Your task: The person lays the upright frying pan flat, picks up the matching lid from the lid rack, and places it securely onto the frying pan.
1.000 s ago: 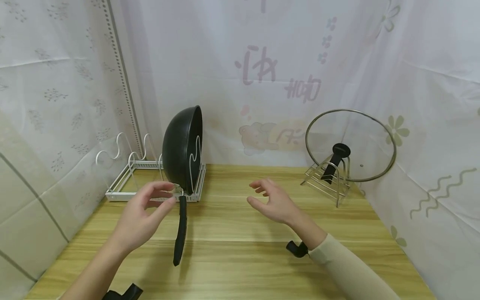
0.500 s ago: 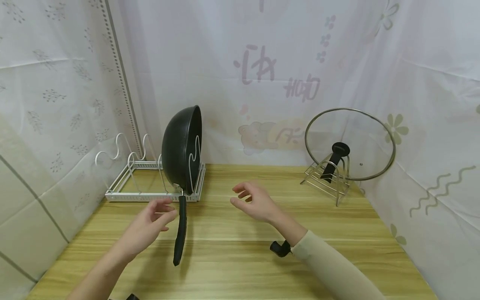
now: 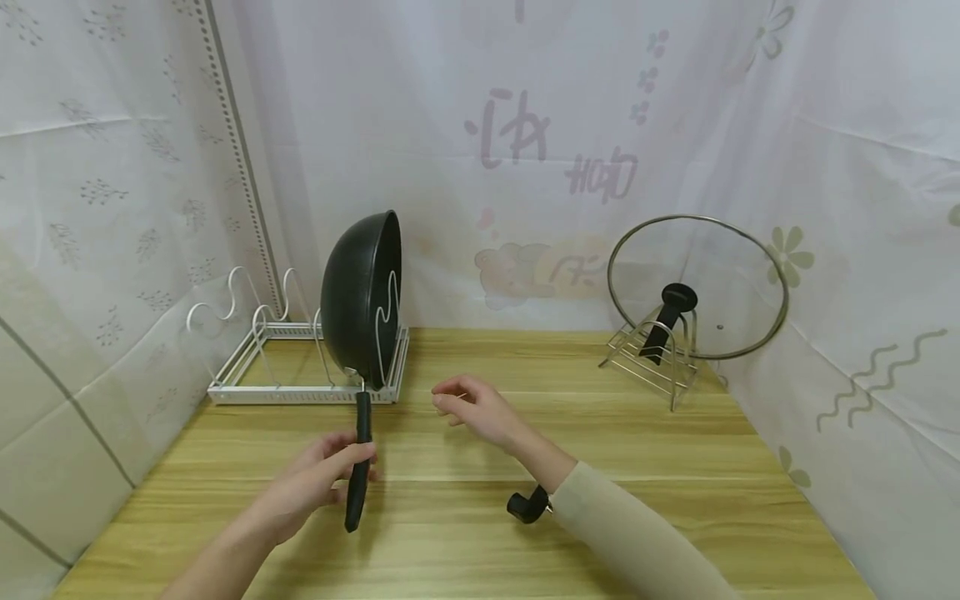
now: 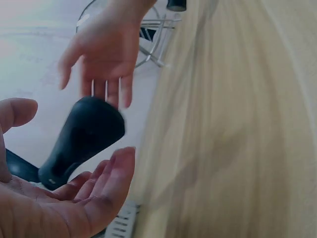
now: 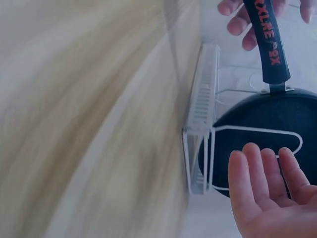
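Wooden table (image 3: 600, 517) in a corner hung with pale printed curtains.
Left of centre in the head view, a black pan (image 3: 362, 300) stands on edge in a white wire rack (image 3: 300, 387), its handle (image 3: 361, 462) pointing down-frame. The left hand (image 3: 318, 483) touches that handle, fingers loosely spread around it, not gripping. The right hand (image 3: 476, 410) hovers mid-frame, relaxed and holding nothing. A glass lid (image 3: 697, 287) sits in a metal stand (image 3: 648, 358) at right.

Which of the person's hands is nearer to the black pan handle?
Left. The left hand is at the pan handle, fingers against it; the right hand hovers open, apart to its right.
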The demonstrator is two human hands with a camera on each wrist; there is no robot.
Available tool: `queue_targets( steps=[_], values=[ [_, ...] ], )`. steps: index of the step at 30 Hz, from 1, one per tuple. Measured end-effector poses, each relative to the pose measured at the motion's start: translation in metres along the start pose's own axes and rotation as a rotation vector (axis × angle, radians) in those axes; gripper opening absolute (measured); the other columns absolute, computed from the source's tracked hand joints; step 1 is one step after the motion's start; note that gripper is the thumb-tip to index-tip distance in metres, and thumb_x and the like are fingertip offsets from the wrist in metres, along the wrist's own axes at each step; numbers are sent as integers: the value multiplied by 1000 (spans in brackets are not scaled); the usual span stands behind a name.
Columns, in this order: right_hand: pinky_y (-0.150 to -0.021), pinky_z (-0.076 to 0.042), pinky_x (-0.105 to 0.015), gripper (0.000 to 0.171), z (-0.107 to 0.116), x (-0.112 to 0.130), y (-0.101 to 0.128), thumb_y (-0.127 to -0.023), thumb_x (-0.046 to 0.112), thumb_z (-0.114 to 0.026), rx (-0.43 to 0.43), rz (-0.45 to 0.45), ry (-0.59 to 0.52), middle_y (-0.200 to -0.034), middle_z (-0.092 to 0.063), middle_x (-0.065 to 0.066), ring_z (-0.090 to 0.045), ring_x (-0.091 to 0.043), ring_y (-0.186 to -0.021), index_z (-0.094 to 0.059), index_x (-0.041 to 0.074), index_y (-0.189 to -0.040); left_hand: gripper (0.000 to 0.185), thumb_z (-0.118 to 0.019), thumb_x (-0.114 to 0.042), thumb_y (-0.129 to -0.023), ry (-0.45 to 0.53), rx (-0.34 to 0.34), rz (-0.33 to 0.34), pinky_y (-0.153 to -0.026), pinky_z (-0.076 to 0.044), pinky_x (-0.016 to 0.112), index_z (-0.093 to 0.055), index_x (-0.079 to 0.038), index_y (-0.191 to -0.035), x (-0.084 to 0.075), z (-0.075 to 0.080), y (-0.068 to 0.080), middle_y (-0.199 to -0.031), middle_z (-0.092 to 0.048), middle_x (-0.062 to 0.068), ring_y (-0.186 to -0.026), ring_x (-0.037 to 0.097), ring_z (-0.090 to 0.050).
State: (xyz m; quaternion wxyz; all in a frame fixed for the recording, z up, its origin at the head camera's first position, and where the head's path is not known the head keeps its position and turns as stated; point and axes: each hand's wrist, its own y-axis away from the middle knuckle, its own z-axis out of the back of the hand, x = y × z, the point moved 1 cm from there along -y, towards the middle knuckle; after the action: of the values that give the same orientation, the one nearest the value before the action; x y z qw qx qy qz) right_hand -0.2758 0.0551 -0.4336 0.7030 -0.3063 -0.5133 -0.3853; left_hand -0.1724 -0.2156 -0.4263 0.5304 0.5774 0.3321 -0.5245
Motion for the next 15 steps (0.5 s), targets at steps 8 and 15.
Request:
queue_targets(
  steps=[8, 15],
  values=[
    [-113, -57, -53, 57, -15, -4, -19, -113, 36, -57, 26, -98, -317, -150, -64, -28, -60, -52, -141, -59, -8, -148, 45, -61, -35, -113, 148, 105, 53, -90, -66, 46, -51, 2, -136, 9, -5, -4, -114, -70, 5, -109, 22, -75],
    [-122, -47, -60, 60, -32, -1, -34, -114, 35, -55, 98, -164, -464, -159, -53, -34, -53, -54, -148, -53, -11, -152, 29, -59, -35, -113, 223, 165, 74, -89, -64, 43, -63, -9, -125, 14, -8, -5, -109, -74, 1, -106, 21, -75]
  ],
)
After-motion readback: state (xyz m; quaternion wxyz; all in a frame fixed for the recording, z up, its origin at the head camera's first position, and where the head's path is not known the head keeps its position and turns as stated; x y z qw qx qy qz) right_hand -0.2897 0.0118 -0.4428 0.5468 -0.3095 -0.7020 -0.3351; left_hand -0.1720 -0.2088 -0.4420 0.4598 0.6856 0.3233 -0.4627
